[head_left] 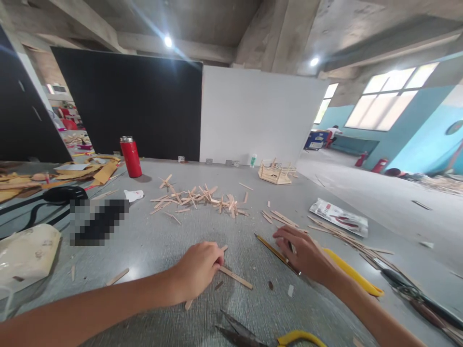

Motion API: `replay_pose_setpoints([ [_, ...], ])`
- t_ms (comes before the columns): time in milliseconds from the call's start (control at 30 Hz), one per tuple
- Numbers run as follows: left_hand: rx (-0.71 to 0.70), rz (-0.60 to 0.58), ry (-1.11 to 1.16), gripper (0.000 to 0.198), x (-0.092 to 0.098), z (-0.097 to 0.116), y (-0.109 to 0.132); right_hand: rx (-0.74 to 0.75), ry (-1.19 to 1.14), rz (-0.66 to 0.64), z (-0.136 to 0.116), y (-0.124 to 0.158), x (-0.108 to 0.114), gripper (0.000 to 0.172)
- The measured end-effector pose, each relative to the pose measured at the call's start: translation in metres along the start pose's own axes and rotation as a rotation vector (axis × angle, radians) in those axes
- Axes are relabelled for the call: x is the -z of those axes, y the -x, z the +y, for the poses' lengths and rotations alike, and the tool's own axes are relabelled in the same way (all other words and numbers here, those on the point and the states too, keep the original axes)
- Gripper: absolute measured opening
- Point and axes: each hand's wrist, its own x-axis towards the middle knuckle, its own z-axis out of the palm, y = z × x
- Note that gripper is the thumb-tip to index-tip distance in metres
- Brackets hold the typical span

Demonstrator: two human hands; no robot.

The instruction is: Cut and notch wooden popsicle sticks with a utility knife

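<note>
A flat, pale wooden stick [237, 278] is lying on the grey tabletop [162, 320], one end reaching the left hand [200, 270], which is pinching it with thumb and fingers nearly closed. From that grip its long axis is slanting right and toward the person, so its free end is pointing into the space between the hands; the left is the nearer. Another pale wooden stick end [188, 304] is poking out beneath the left hand; whether the two are joined is hidden. The right hand [306, 253] is hovering over or resting by a slender gold-coloured pen-like tool [273, 249], fingers loosely curled; whether it is holding anything cannot be told. Yellow-handled metal pliers [249, 335] are lying nearest the person, and a jumbled pile of small wooden sticks [202, 196] is spreading beyond the hands.
</note>
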Motion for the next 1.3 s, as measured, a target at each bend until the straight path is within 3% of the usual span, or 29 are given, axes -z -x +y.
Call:
replay_pose_setpoints([
  [100, -0.004, 0.026, -0.023, 0.021, -0.001, -0.006, -0.003, 0.103, -0.057, -0.029, -0.017, 0.000, 0.000, 0.021],
  [233, -0.037, 0.067, -0.040, 0.023, -0.006, -0.012, -0.008, 0.102, -0.109, 0.031, -0.024, 0.001, -0.003, 0.019],
  [467, -0.128, 0.154, -0.053, 0.028, -0.020, -0.024, -0.016, -0.032, -0.182, 0.379, -0.019, -0.002, -0.028, 0.027],
  [633, -0.175, 0.226, -0.043, 0.029, -0.028, -0.028, -0.017, 0.016, -0.207, 0.515, -0.019, -0.004, -0.036, 0.027],
  [800, -0.212, 0.265, -0.046, 0.029, -0.029, -0.029, -0.015, 0.045, -0.205, 0.546, -0.026, -0.009, -0.029, 0.029],
  [1300, -0.217, 0.289, -0.035, 0.028, -0.028, -0.029, -0.015, -0.025, -0.212, 0.474, -0.028, -0.014, -0.027, 0.030],
])
